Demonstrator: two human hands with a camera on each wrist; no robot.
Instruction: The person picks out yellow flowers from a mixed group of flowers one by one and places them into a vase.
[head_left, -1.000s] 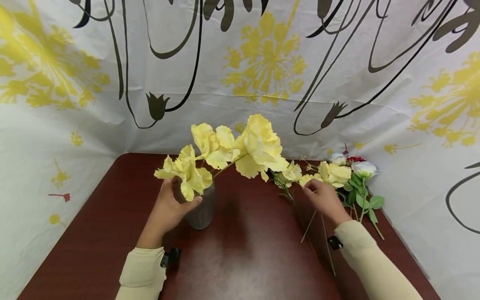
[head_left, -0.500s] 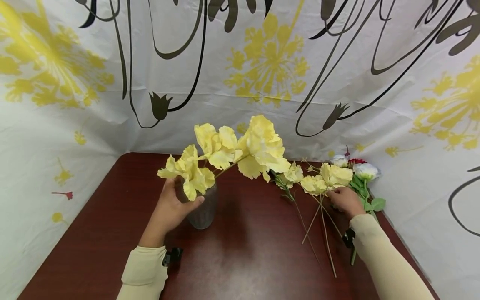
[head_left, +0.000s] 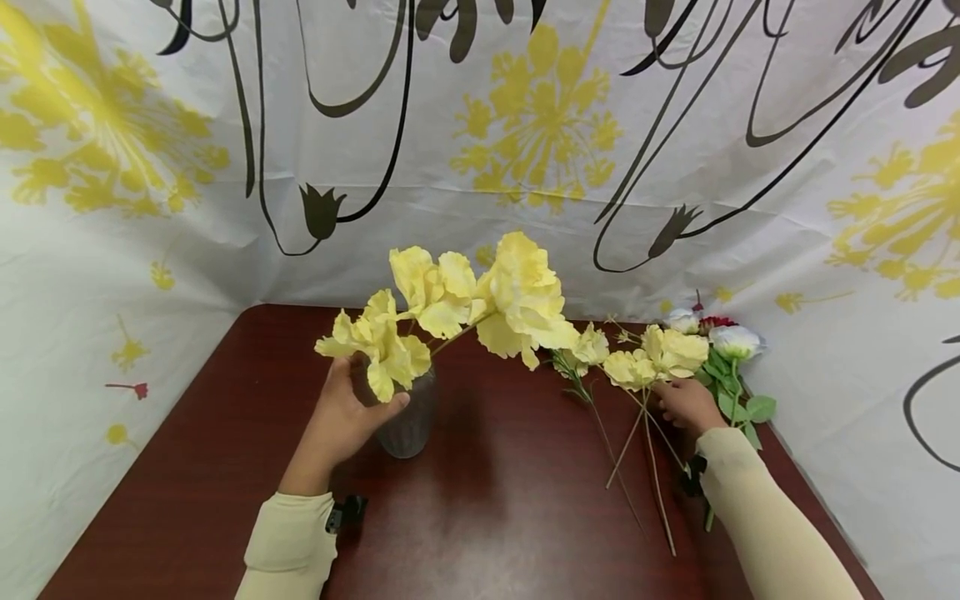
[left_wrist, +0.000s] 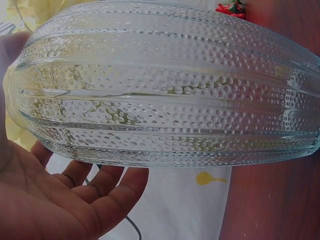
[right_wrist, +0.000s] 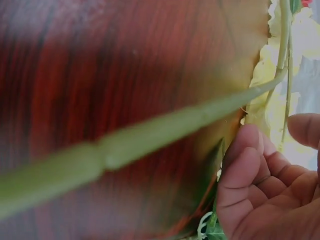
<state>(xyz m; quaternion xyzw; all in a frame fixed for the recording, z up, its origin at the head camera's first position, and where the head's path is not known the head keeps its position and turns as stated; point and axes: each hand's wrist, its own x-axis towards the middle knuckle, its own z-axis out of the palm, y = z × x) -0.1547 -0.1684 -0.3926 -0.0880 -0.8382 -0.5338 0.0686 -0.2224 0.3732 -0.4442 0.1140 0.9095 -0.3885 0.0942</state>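
Observation:
My left hand point(head_left: 339, 421) holds the ribbed glass vase point(head_left: 407, 423) near its mouth. In the left wrist view, the thumb and fingers lie on opposite sides of the dimpled vase point(left_wrist: 170, 95). Large yellow artificial flowers point(head_left: 521, 296) rise from it, leaning right. My right hand point(head_left: 687, 404) is at the stems just below another yellow flower point(head_left: 673, 353) on the table. The right wrist view shows its fingers point(right_wrist: 242, 167) loosely bent, with a gap to the thumb. A thick green stem point(right_wrist: 155, 132) crosses in front; a thin stem runs close to the thumb.
White flowers point(head_left: 735, 342), a red flower point(head_left: 717, 322) and green leaves point(head_left: 759, 408) lie at the right table edge. Loose stems point(head_left: 658, 492) reach toward the front of the dark red table point(head_left: 480, 533). A patterned white cloth point(head_left: 360, 150) stands behind.
My right hand has moved right and slightly down, from above the yellow flowers to the stems below them, then stayed nearly still. The left hand keeps its hold on the vase.

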